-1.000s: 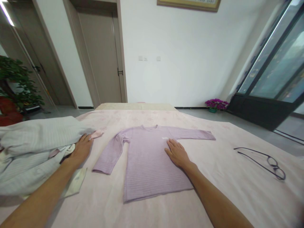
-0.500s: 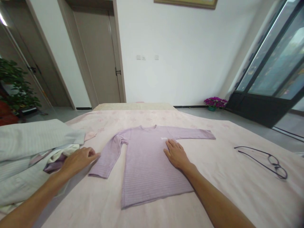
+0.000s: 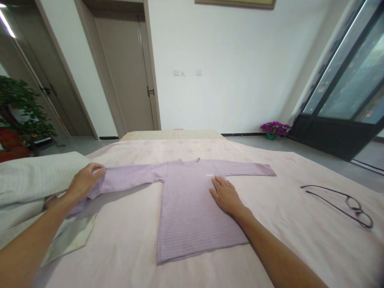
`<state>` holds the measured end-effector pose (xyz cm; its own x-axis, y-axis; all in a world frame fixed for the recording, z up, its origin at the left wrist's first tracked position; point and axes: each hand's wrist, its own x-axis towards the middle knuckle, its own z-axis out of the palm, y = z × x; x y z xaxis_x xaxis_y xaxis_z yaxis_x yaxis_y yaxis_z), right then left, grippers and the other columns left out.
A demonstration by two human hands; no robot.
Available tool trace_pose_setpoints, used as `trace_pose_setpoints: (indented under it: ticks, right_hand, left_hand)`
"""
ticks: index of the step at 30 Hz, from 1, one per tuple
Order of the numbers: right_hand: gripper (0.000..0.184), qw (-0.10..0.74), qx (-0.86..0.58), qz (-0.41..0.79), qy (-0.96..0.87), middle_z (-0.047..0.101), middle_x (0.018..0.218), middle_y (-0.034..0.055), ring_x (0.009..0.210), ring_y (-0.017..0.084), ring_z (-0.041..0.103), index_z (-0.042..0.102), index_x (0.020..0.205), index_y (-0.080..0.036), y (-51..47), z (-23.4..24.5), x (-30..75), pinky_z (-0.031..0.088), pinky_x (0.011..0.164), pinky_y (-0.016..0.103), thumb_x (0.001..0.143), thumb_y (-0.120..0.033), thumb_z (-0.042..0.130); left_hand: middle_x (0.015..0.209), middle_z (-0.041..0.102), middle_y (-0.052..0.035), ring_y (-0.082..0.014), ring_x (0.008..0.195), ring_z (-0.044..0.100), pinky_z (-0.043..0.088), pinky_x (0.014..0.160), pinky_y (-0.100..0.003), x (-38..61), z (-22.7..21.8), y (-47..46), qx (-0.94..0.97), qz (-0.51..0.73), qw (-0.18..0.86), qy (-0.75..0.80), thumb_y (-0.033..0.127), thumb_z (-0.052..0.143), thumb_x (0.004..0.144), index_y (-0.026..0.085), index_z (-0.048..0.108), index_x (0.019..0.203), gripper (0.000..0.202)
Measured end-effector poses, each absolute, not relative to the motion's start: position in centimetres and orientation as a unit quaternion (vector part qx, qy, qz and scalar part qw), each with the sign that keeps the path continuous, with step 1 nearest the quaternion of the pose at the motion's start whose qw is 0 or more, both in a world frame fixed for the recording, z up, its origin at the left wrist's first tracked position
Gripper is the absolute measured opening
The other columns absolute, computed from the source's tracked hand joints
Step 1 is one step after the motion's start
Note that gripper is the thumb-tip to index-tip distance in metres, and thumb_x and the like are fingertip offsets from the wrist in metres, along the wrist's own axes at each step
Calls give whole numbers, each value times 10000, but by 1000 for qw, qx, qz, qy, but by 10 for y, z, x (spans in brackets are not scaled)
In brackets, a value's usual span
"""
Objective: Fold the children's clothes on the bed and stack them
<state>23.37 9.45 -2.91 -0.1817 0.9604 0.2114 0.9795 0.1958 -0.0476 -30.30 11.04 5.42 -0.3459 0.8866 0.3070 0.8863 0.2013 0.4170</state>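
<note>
A lilac long-sleeved top lies face up in the middle of a pink bedsheet. My left hand is closed on the cuff of its left sleeve, which is lifted a little and pulled straight out to the left. My right hand rests flat and open on the right side of the chest, just below a small white label. The right sleeve stretches out flat to the right.
A heap of pale grey-green striped laundry lies at the left edge. A pair of dark glasses sits on the sheet at the right. Beyond the bed are doors, a leafy plant, purple flowers and a glass sliding door.
My left hand left the laundry heap, took the bent left sleeve by the cuff and drew it out straight to the left. My right hand stayed pressed on the top.
</note>
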Motion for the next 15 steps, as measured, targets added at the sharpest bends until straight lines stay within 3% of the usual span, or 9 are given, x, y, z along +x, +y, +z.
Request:
trace_pose_setpoints:
  ticks: [8, 12, 15]
  right_hand:
    - [579, 100, -634, -44, -765, 368, 1561, 114, 1445, 261, 294, 431, 1470, -165, 97, -31, 235, 186, 1179, 439, 985, -460, 317]
    - [583, 100, -635, -46, -765, 372, 1559, 113, 1440, 259, 302, 434, 1469, -155, 96, -30, 234, 186, 1181, 432, 985, -460, 324]
    - [582, 101, -633, -49, -766, 377, 1556, 113, 1438, 263, 304, 441, 1464, -147, 96, -30, 234, 183, 1183, 427, 984, -456, 327]
  left_hand:
    - [1134, 664, -33, -193, 925, 592, 437, 836, -265, -313, 72, 134, 583, 162, -145, 783, 434, 384, 975, 220, 515, 1317, 424]
    - [1321, 587, -57, -195, 1055, 580, 433, 910, -298, -314, 55, 144, 626, 110, -143, 758, 373, 355, 996, 193, 516, 1306, 393]
    - [1327, 571, -111, -239, 1004, 602, 460, 870, -376, -314, 39, 147, 640, 91, -132, 752, 338, 328, 995, 167, 536, 1292, 401]
